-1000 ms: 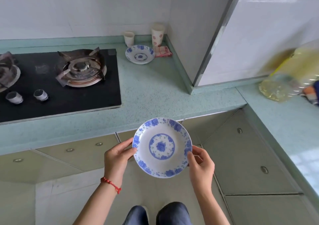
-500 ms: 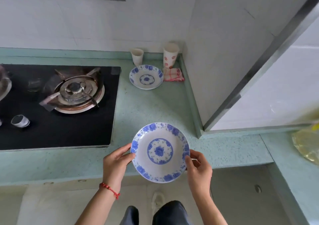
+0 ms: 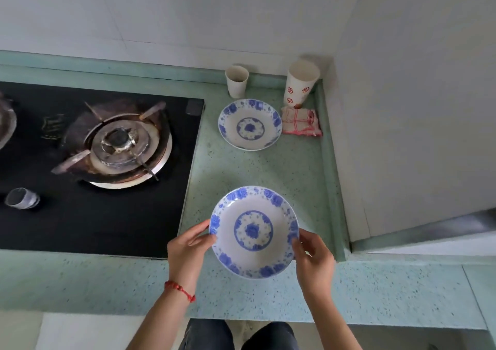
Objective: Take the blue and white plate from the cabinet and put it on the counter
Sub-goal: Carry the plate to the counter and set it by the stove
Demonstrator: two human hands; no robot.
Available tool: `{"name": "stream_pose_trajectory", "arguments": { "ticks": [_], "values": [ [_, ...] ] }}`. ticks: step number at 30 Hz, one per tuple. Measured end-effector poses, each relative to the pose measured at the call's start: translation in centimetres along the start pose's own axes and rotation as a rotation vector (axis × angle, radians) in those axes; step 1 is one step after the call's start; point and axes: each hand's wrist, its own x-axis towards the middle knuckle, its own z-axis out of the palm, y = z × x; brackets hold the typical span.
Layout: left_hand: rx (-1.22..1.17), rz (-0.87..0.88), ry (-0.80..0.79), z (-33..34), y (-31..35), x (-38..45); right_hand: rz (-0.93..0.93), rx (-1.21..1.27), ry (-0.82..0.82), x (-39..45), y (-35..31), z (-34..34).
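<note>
**Plate over the counter, not yet set down**

Since a second ago, you have carried the blue and white plate [image 3: 254,232] up and forward: it was in front of the cabinet doors below the counter edge, and now it sits over the green counter [image 3: 268,172], in the bare strip just right of the black stove top [image 3: 88,215]. Your left hand [image 3: 188,250] holds its left rim, thumb on top and fingers curled under; your right hand [image 3: 314,261] holds the right rim the same way. Both hands are closed lightly on the rim. Whether the plate's base touches the surface yet, you cannot tell from this view; it looks level.

By my reading, the fetching is done and only the last part is left: lower it, feel it rest, let go with both hands.

Count what is around you. Two plates of the same pattern: the one you hold, and a second plate [image 3: 250,124] already lying further back on the counter, well apart from yours. Two paper cups by the wall, a small plain cup [image 3: 236,81] and a taller cup with red marks [image 3: 301,82]. One folded cloth [image 3: 301,122] just beside the far plate. One burner [image 3: 118,143] in full view, and one knob [image 3: 22,198].
</note>
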Motion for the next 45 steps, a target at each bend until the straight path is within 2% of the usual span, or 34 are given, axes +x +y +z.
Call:
{"name": "stream_pose_trajectory", "arguments": {
  "ticks": [11,36,42,45],
  "values": [
    [0.009,-0.03,0.04,0.8,-1.6,4.7,0.027,-0.088,0.025,4.0,1.4,3.6],
    [0.021,0.021,-0.014,2.7,0.4,10.4,0.051,-0.009,0.009,9.1,-0.5,6.2],
    [0.114,0.093,0.019,3.0,0.4,10.2,0.049,-0.026,0.0,8.7,-0.8,6.3],
    [0.254,0.224,0.061,2.6,0.5,9.5,0.004,-0.071,-0.016,8.1,-1.1,5.7]
  ]
}}
